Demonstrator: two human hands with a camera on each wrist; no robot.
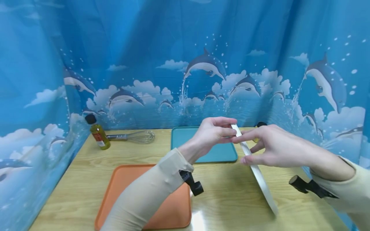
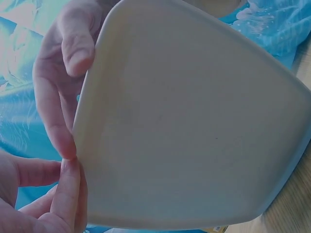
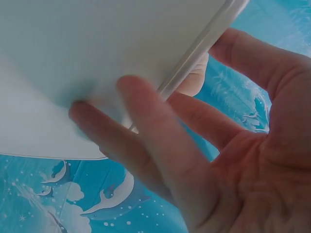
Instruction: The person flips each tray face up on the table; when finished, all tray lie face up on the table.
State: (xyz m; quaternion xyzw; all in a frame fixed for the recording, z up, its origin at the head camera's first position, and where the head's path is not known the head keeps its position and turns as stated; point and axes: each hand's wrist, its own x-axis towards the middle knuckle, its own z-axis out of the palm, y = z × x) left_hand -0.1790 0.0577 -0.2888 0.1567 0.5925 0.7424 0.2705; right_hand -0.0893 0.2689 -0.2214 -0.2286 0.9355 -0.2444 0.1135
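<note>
A white tray point(image 1: 261, 183) is held up on its side, seen almost edge-on in the head view; its lower end hangs over or meets the table, I cannot tell which. My left hand point(image 1: 212, 131) pinches the tray's upper corner between thumb and fingers. Along the same edge, my right hand point(image 1: 271, 146) holds the tray with its thumb on one side and fingers on the other. The broad face of the tray point(image 2: 194, 116) fills the left wrist view. In the right wrist view two fingers of the right hand point(image 3: 243, 160) lie across the other face.
An orange tray point(image 1: 176, 205) lies at the front left, partly under my left sleeve. A teal tray point(image 1: 222, 154) lies at the back. An oil bottle point(image 1: 99, 134) stands at the back left beside a whisk point(image 1: 138, 137). Another black-capped bottle point(image 1: 261, 124) is mostly hidden behind my right hand.
</note>
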